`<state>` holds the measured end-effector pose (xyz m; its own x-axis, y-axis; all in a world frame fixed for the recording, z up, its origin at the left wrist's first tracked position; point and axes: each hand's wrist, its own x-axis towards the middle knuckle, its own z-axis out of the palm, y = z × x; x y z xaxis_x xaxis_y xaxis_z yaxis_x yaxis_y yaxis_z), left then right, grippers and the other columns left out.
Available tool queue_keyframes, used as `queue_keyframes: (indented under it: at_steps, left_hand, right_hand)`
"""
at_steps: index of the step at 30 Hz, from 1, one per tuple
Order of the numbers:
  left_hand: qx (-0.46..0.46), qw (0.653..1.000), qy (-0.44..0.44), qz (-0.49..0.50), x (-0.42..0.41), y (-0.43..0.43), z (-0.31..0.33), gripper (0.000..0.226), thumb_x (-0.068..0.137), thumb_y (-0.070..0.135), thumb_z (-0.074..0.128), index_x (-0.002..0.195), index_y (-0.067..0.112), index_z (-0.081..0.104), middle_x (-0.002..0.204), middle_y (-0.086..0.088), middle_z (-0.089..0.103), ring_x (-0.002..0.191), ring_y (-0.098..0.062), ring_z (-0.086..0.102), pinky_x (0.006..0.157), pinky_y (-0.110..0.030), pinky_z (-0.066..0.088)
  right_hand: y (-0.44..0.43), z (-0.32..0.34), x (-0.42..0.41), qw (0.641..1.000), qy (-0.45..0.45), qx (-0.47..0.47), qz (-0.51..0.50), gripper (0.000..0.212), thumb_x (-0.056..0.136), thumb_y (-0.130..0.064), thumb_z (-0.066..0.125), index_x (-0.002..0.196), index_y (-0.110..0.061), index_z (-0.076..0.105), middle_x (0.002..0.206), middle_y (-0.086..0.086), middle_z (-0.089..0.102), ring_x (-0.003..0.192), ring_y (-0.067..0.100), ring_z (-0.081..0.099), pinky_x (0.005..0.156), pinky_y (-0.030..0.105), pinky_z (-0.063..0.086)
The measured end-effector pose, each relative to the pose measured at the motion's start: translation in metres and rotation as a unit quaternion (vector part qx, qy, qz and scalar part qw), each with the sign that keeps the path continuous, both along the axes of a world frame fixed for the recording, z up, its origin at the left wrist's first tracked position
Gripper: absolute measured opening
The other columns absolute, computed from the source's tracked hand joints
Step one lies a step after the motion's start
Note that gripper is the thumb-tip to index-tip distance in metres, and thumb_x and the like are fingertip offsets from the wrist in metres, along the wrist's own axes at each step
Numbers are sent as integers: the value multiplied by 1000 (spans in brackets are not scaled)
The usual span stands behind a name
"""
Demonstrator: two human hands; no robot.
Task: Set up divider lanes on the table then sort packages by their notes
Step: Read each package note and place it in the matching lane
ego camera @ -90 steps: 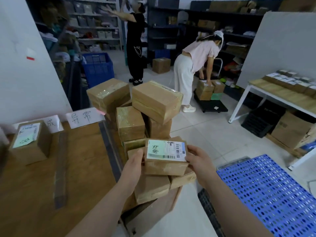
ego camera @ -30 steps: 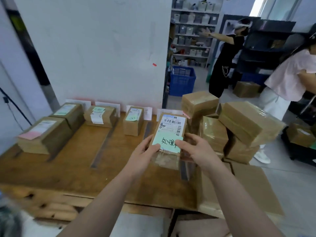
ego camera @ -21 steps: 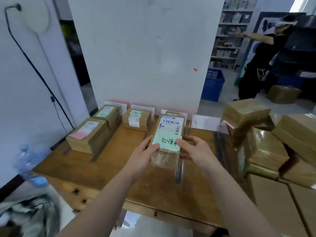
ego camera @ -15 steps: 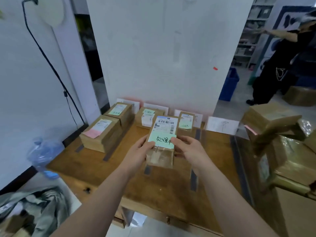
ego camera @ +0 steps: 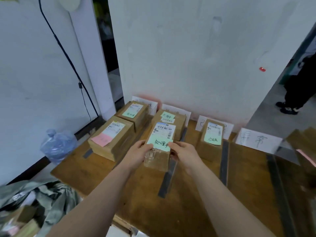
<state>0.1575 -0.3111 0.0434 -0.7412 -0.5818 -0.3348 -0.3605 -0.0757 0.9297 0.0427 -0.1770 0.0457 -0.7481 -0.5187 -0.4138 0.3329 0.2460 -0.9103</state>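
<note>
I hold a small brown taped package (ego camera: 159,149) with a barcode label and a green handwritten note over the second lane of the wooden table (ego camera: 196,194). My left hand (ego camera: 138,153) grips its left side and my right hand (ego camera: 183,153) grips its right side. Dark tape strips (ego camera: 166,178) (ego camera: 224,162) divide the table into lanes. Right behind it lies a package with green notes (ego camera: 169,117). The left lane has a package with a pink note (ego camera: 111,135) and one with a green note (ego camera: 133,111). Another green-note package (ego camera: 212,136) stands in the third lane.
White paper lane signs (ego camera: 258,140) lean on the white wall at the table's back edge. A blue plastic bag (ego camera: 57,144) and grey bags (ego camera: 39,199) lie on the floor at left. Stacked brown boxes (ego camera: 304,142) show at the right edge. A person's legs (ego camera: 294,100) stand at far right.
I have turned left from the box stack to the table and carried the package forward over the second lane, close to the package lying there. Both hands keep their grip.
</note>
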Motion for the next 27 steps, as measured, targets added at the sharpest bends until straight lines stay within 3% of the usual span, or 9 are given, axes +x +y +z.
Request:
queue_keyframes:
  at_steps: [6,10,15,27]
  left_hand:
    - [-24,998,-40,-44,-30,-42,-26,46,97,36,56,138,19,49,123,2,66,106,-13,64,95,-37,53]
    - [-10,995,-60,-81,-54,-72,-43,44,97,32,57,138,18,48,125,2,65,102,-11,63,92,-32,53]
    - [11,989,-84,-122,-79,-101,-69,44,97,24,59,138,13,48,122,-1,64,108,-18,62,98,-40,51]
    - [33,977,-116,-177,-105,-126,-108,46,97,24,57,141,19,45,131,-1,62,117,-20,58,101,-46,49]
  right_hand:
    - [-39,-23,-16,999,-7,35,-41,28,95,-24,59,121,-14,61,111,0,71,99,15,68,82,31,59]
    - [-63,-41,-27,996,-6,57,-68,32,96,-25,58,126,-16,59,114,-1,70,102,15,66,87,35,58]
    - [-85,-66,-40,992,3,87,-95,41,95,-28,59,135,-17,53,123,1,67,106,14,65,90,38,57]
    - [-110,-103,-52,982,-5,132,-136,40,99,-20,52,139,-15,49,124,4,66,104,15,66,87,35,58]
